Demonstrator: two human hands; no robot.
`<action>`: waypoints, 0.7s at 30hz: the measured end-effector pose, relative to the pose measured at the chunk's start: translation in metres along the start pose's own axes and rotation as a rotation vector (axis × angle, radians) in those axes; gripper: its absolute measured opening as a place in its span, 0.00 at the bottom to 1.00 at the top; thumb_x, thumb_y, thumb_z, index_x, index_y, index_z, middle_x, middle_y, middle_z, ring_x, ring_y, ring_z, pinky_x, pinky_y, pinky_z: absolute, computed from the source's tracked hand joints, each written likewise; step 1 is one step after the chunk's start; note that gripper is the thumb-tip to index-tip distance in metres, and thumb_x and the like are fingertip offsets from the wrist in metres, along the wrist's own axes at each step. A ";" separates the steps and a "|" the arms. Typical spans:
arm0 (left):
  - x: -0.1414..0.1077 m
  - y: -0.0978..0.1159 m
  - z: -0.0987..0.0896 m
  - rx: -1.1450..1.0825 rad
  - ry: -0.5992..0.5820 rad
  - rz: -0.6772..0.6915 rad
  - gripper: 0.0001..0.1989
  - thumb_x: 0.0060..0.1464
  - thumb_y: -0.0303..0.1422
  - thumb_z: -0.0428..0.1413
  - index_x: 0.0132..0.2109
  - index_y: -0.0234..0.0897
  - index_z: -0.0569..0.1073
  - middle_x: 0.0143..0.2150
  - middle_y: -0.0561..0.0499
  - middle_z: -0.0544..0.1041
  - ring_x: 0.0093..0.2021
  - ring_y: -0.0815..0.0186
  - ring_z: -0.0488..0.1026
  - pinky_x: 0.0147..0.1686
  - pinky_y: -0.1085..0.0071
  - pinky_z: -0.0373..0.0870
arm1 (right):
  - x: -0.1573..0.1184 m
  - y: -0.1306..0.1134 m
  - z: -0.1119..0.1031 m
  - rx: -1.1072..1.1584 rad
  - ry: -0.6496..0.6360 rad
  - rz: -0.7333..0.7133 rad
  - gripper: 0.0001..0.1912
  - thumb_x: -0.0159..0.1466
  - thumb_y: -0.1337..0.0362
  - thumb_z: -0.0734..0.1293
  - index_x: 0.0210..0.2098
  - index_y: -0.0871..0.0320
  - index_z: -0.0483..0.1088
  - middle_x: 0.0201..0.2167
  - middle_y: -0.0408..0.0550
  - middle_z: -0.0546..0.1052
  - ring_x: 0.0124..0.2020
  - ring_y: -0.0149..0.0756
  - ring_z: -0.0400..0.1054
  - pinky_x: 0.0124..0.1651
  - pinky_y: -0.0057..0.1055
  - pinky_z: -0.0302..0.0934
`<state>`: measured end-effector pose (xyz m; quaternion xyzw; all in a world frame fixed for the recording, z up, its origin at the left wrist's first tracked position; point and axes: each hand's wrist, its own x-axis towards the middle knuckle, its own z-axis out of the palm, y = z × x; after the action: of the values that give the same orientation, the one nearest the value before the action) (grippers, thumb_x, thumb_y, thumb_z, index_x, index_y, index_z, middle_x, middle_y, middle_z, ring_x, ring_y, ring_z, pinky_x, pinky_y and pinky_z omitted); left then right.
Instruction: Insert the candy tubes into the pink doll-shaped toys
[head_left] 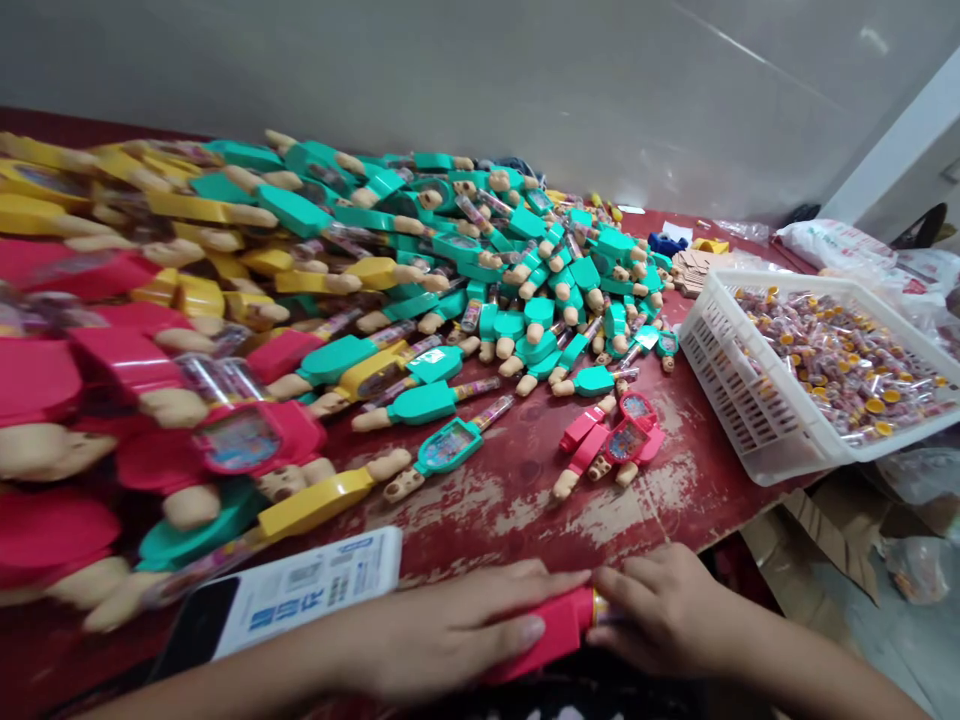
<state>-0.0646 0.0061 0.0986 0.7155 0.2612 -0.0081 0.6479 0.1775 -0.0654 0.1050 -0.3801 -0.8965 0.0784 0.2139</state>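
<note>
My left hand (457,625) is closed around a red plastic toy case (553,636) at the front edge of the table. My right hand (667,610) grips a clear tube (601,608) with a yellowish rim at the right end of that case. Its fingers cover most of the tube, so how deep it sits in the case is hidden. Just beyond my hands lies a small group of red toys (626,440) with beige bear-head ends. A green toy (450,445) with a picture window and a candy-filled tube sticking out lies farther left.
Piled green toys (427,400), yellow toys (322,503) and red toys (259,437) cover the table's left and back. A white plastic basket (757,440) of yellow-capped candy tubes stands at right. A white box or phone-like object (322,580) lies by my left forearm. Cardboard (825,560) lies below the right edge.
</note>
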 end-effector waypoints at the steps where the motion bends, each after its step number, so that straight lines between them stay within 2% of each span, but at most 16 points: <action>1: 0.000 -0.004 0.002 -0.053 -0.031 -0.043 0.27 0.56 0.50 0.51 0.60 0.49 0.63 0.60 0.48 0.67 0.60 0.50 0.62 0.60 0.58 0.56 | -0.001 -0.003 -0.001 -0.084 0.024 -0.081 0.18 0.69 0.57 0.55 0.41 0.67 0.68 0.20 0.47 0.72 0.16 0.31 0.61 0.18 0.30 0.51; 3: 0.002 -0.011 0.008 -0.096 -0.077 -0.130 0.34 0.47 0.51 0.58 0.59 0.46 0.65 0.59 0.47 0.68 0.58 0.47 0.64 0.56 0.60 0.60 | -0.002 -0.008 0.000 -0.174 0.054 -0.179 0.16 0.69 0.61 0.56 0.42 0.69 0.67 0.18 0.45 0.71 0.15 0.32 0.60 0.16 0.31 0.50; 4: 0.003 -0.012 0.010 -0.082 -0.083 -0.175 0.34 0.43 0.51 0.60 0.57 0.43 0.68 0.55 0.46 0.71 0.54 0.47 0.67 0.51 0.62 0.64 | -0.002 -0.009 0.000 -0.192 0.066 -0.203 0.16 0.69 0.62 0.56 0.42 0.70 0.67 0.18 0.45 0.70 0.15 0.32 0.60 0.16 0.31 0.50; 6: 0.005 -0.008 0.013 0.015 -0.095 -0.224 0.29 0.39 0.50 0.60 0.47 0.39 0.73 0.44 0.46 0.76 0.43 0.50 0.72 0.38 0.67 0.66 | -0.003 -0.012 0.001 -0.168 0.071 -0.226 0.15 0.68 0.62 0.57 0.42 0.71 0.66 0.18 0.45 0.70 0.15 0.32 0.60 0.16 0.31 0.50; 8: 0.005 0.004 0.013 0.161 -0.121 -0.231 0.24 0.38 0.48 0.59 0.41 0.39 0.72 0.37 0.49 0.75 0.35 0.54 0.71 0.29 0.70 0.61 | -0.004 -0.013 0.002 -0.107 0.061 -0.246 0.15 0.68 0.62 0.58 0.42 0.70 0.66 0.18 0.44 0.70 0.15 0.32 0.60 0.16 0.31 0.51; 11: 0.002 0.024 0.016 0.316 -0.120 -0.244 0.23 0.39 0.46 0.59 0.42 0.41 0.70 0.37 0.48 0.73 0.33 0.53 0.71 0.27 0.69 0.57 | -0.007 -0.015 0.003 -0.075 0.045 -0.260 0.13 0.68 0.64 0.58 0.42 0.70 0.67 0.19 0.45 0.70 0.16 0.31 0.58 0.16 0.31 0.51; 13: 0.000 0.035 0.020 0.398 -0.083 -0.278 0.22 0.41 0.45 0.59 0.44 0.40 0.70 0.39 0.45 0.73 0.36 0.48 0.72 0.30 0.66 0.60 | -0.009 -0.017 0.005 -0.026 0.036 -0.205 0.16 0.68 0.61 0.56 0.41 0.70 0.68 0.19 0.46 0.70 0.16 0.31 0.58 0.17 0.30 0.50; 15: 0.000 0.042 0.025 0.530 -0.069 -0.281 0.22 0.45 0.43 0.57 0.47 0.38 0.69 0.41 0.42 0.74 0.39 0.45 0.72 0.35 0.59 0.65 | -0.010 -0.016 0.011 0.175 -0.015 -0.057 0.21 0.68 0.56 0.56 0.39 0.68 0.70 0.20 0.47 0.69 0.18 0.30 0.58 0.19 0.28 0.50; 16: 0.001 0.044 0.027 0.637 -0.070 -0.258 0.23 0.46 0.40 0.57 0.50 0.35 0.69 0.43 0.40 0.74 0.41 0.44 0.72 0.37 0.56 0.67 | -0.010 -0.015 0.015 0.354 -0.072 0.067 0.23 0.67 0.53 0.56 0.37 0.66 0.70 0.19 0.45 0.68 0.18 0.28 0.57 0.19 0.27 0.49; 19: 0.007 0.045 0.027 1.046 -0.013 -0.059 0.28 0.47 0.29 0.56 0.57 0.29 0.65 0.45 0.36 0.73 0.42 0.45 0.72 0.39 0.53 0.70 | -0.008 -0.006 0.029 1.013 -0.307 0.579 0.29 0.61 0.41 0.59 0.27 0.63 0.69 0.16 0.39 0.62 0.15 0.24 0.50 0.17 0.23 0.45; 20: 0.009 0.043 0.025 1.166 0.040 0.026 0.28 0.47 0.26 0.56 0.57 0.30 0.64 0.43 0.36 0.74 0.41 0.47 0.72 0.38 0.54 0.71 | -0.007 -0.003 0.032 1.171 -0.368 0.717 0.30 0.58 0.38 0.60 0.25 0.62 0.68 0.15 0.38 0.60 0.14 0.23 0.49 0.16 0.23 0.44; 21: 0.011 0.040 0.022 1.257 0.092 0.091 0.27 0.48 0.24 0.54 0.57 0.32 0.65 0.41 0.38 0.74 0.39 0.48 0.73 0.37 0.56 0.71 | -0.006 0.001 0.033 1.250 -0.393 0.794 0.32 0.56 0.36 0.60 0.25 0.62 0.67 0.15 0.38 0.60 0.13 0.22 0.48 0.15 0.23 0.43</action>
<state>-0.0325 -0.0116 0.1280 0.9695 0.2036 -0.1015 0.0915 0.1670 -0.0684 0.0729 -0.4612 -0.5030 0.7080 0.1816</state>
